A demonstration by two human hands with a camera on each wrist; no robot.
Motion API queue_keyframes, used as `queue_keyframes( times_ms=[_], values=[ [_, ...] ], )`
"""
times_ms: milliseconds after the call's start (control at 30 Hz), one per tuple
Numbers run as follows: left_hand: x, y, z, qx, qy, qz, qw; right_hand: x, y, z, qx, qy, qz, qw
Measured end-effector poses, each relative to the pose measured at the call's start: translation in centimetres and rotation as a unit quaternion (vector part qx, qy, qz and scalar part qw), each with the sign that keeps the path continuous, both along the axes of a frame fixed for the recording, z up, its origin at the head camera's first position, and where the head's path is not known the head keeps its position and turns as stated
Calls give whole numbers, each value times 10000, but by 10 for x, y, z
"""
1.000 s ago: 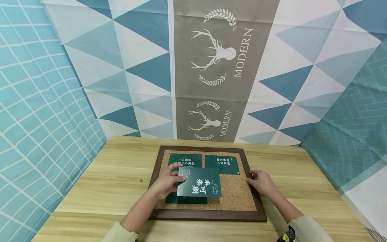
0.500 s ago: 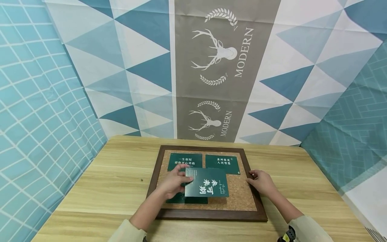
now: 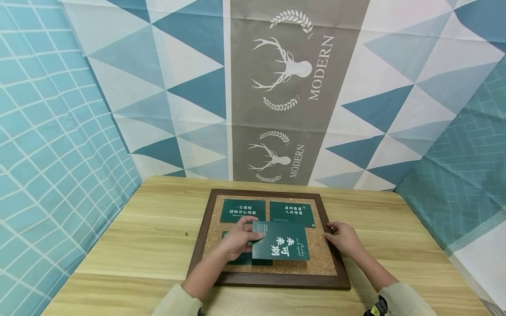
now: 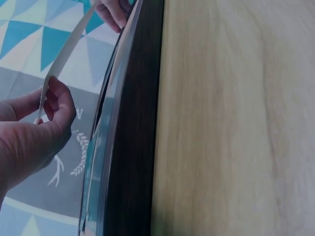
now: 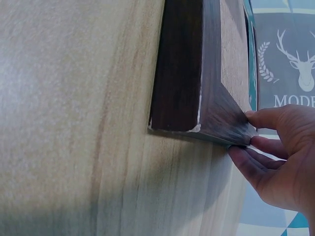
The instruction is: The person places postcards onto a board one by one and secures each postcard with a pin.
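Observation:
Between the thumb and fingers of my left hand [image 3: 240, 240] is a green card [image 3: 281, 241] with white lettering, pinched at its left edge. It is raised over the lower right part of a cork board [image 3: 319, 259] in a dark brown frame. In the left wrist view the card [image 4: 63, 55] appears edge-on, tilted and apart from the board. My right hand [image 3: 345, 238] grips the frame's right side, the thumb on top and the fingers against the outer side, as the right wrist view shows at the frame [image 5: 216, 118].
Two green cards lie along the board's top, one at left [image 3: 244, 210] and one at right [image 3: 291, 214]. Another green card [image 3: 262, 262] at lower left is partly hidden by my left hand. The wooden table [image 3: 158, 245] surrounds the board, with patterned cloth [image 3: 189, 87] behind.
My left hand has carried the pinched card to the right across the board, exposing more of the lower left card. My right hand has stayed on the frame.

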State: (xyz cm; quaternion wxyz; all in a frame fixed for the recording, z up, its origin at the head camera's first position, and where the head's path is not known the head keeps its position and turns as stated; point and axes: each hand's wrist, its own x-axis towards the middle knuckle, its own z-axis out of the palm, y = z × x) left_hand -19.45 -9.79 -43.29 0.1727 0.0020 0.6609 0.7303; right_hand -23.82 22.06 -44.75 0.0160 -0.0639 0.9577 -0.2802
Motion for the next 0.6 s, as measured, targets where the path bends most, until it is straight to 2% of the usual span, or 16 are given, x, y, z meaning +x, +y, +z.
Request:
queue_keyframes(
  times_ms=[300, 600],
  values=[
    [-1, 17, -3, 94, 20, -215, 9997, 1, -1, 1, 23, -33, -40, 10000],
    [-4, 26, -7, 40, -9, -167, 9999, 1, -1, 2, 17, -22, -42, 10000]
  ],
)
